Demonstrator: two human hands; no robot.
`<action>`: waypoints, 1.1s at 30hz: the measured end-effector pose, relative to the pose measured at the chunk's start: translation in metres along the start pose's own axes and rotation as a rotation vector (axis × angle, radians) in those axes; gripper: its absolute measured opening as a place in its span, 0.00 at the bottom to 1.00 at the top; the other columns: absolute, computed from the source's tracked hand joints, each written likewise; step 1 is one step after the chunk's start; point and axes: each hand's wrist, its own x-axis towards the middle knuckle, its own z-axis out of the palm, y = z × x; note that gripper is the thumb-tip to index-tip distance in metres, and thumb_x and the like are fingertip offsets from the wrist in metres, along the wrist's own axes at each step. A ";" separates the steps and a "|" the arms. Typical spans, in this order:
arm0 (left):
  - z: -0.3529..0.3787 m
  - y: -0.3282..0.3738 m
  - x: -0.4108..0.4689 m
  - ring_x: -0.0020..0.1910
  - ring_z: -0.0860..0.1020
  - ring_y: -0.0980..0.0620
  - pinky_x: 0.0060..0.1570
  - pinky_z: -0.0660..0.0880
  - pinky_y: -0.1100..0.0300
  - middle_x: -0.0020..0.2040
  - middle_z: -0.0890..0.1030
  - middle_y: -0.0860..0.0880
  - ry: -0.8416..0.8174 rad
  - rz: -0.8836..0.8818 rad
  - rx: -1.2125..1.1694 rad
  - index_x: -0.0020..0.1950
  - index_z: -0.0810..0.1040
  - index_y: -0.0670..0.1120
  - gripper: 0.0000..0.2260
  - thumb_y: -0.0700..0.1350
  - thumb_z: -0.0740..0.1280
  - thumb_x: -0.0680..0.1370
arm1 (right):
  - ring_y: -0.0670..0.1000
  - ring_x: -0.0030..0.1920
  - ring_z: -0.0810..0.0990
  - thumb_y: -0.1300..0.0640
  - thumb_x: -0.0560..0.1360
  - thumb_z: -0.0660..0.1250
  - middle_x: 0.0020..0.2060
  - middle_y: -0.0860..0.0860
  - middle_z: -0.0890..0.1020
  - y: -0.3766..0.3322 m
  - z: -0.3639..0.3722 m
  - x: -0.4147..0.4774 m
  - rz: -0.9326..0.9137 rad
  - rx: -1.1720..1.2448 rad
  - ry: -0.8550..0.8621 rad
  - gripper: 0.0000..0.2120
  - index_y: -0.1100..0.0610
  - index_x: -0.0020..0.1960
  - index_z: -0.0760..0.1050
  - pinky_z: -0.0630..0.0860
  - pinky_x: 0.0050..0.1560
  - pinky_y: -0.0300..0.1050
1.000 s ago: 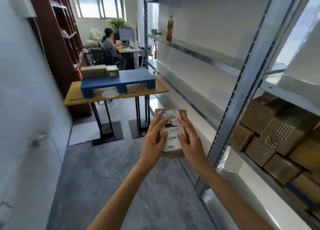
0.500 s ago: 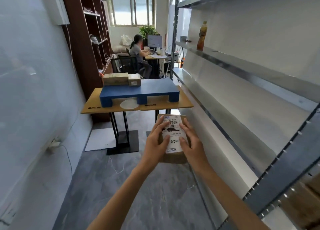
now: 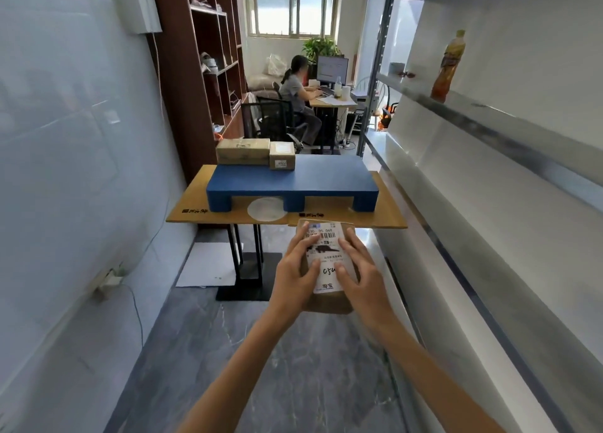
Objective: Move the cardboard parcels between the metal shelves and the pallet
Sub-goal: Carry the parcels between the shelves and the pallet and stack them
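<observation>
Parcel: a small brown cardboard parcel with a white printed label is in the air between both hands, label up, near the front edge of the surface and not yet over it.
Left hand: the left hand grasps the parcel's left side, fingers and thumb lying across the label.
Right hand: the right hand grasps the right side the same way.
Handling: it looks light and stiff. The label may be slicker than the bare cardboard, so the side walls and underside are probably the surer hold.
Destination: the flat blue plastic pallet lies ahead of the hands on a tan wooden surface.
Already there: a long brown cardboard box and a small square cardboard box touch at the pallet's far left corner, well ahead of the left hand.
Shelves: the grey metal shelves run along beyond the right hand.
</observation>
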 end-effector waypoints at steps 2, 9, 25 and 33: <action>-0.003 -0.015 0.035 0.69 0.69 0.52 0.52 0.80 0.60 0.76 0.60 0.58 -0.002 -0.005 -0.010 0.71 0.69 0.47 0.19 0.39 0.64 0.79 | 0.42 0.67 0.63 0.59 0.79 0.63 0.75 0.47 0.59 0.009 0.012 0.033 -0.016 0.003 -0.003 0.25 0.59 0.73 0.62 0.69 0.46 0.20; -0.015 -0.061 0.179 0.71 0.68 0.52 0.56 0.79 0.51 0.74 0.62 0.62 -0.011 0.045 -0.069 0.69 0.71 0.50 0.19 0.38 0.64 0.79 | 0.46 0.69 0.66 0.60 0.78 0.64 0.75 0.46 0.59 0.038 0.044 0.173 -0.053 0.035 0.027 0.25 0.58 0.73 0.62 0.78 0.54 0.37; 0.006 -0.175 0.391 0.72 0.66 0.52 0.60 0.77 0.50 0.75 0.62 0.58 -0.044 -0.024 -0.058 0.68 0.71 0.52 0.19 0.38 0.66 0.78 | 0.46 0.72 0.62 0.60 0.77 0.64 0.75 0.46 0.60 0.145 0.108 0.382 -0.023 -0.009 0.042 0.24 0.58 0.72 0.65 0.75 0.57 0.34; 0.034 -0.216 0.523 0.71 0.65 0.58 0.59 0.76 0.61 0.75 0.62 0.57 -0.022 -0.046 -0.088 0.69 0.71 0.46 0.19 0.36 0.65 0.79 | 0.48 0.71 0.66 0.62 0.78 0.64 0.74 0.47 0.63 0.206 0.120 0.520 -0.014 0.057 0.056 0.21 0.58 0.70 0.68 0.76 0.56 0.34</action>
